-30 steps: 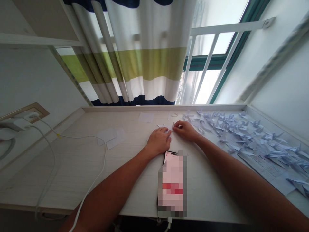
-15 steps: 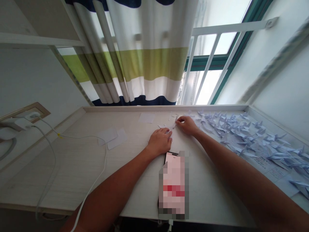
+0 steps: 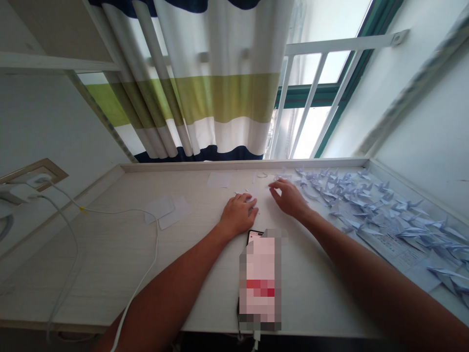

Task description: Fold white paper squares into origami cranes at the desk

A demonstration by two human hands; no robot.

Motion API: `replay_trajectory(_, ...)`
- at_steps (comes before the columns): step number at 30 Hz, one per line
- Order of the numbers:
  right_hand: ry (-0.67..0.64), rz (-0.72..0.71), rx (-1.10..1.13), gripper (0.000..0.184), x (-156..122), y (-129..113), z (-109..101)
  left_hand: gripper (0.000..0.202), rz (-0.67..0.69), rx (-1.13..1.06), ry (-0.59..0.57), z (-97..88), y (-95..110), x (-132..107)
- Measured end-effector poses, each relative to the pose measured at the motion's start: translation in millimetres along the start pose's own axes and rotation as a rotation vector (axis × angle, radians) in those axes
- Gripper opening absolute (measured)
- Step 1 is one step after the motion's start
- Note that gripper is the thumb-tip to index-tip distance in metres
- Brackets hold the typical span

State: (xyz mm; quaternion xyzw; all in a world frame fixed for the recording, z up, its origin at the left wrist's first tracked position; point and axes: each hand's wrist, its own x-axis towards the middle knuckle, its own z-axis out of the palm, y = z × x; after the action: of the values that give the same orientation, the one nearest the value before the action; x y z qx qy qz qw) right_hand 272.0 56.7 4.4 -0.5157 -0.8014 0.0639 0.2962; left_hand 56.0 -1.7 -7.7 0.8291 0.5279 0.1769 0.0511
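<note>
Left grip [image 3: 238, 213] over paper [image 3: 250, 198], centre of frame, closure I can't tell | right grip [image 3: 289, 198] parted, nothing seen held | paper probably light, creases easily; I'd pinch its edge

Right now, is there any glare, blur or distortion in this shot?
Head view: glare whites out much of the window; head view: coarse pixel blocks hide most of the phone; head view: the right wall leans, probably lens distortion; head view: the folded papers look soft, fine creases hard to tell.
</note>
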Motion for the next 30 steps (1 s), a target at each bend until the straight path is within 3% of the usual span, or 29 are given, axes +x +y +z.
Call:
replay_trajectory(2, -0.157, -0.085, 0.066, 0.020, -19.3, -10.4, 3.2, 0.043, -0.022, -0.003, 0.001, 1.6, -1.0, 1.0)
replay_trajectory(6, -0.206, -0.063, 0.141, 0.019, -34.9, -20.5, 7.0, 0.053, -0.118, -0.015, 0.017, 4.8, -4.6, 3.5)
replay_trajectory(11, -0.232, -0.042, 0.149, 0.021, -33.8, -29.3, 9.7, 0.045, -0.188, -0.094, 0.061, 6.0, -10.0, 5.6)
replay_trajectory(15, -0.231, -0.041, 0.137, 0.019, -36.0, -34.8, 12.2, 0.035, -0.154, -0.172, 0.083, 5.5, -13.2, 5.7)
replay_trajectory(19, -0.200, -0.057, 0.156, 0.014, -37.2, -31.8, 12.0, 0.042, -0.144, -0.203, 0.081, 4.9, -16.4, 4.6)
replay_trajectory(22, -0.213, -0.111, 0.197, 0.011, -36.6, -25.4, 9.5, 0.039, -0.131, -0.233, 0.080, 3.5, -17.5, 3.8)
replay_trajectory(27, -0.233, -0.230, 0.220, 0.016, -35.5, -16.8, 5.5, 0.017, -0.085, -0.246, 0.106, 0.0, -15.6, 2.7)
replay_trajectory(30, -0.237, -0.300, 0.200, 0.016, -35.1, -16.2, 5.0, 0.017, -0.030, -0.292, 0.084, -1.0, -16.7, 1.6)
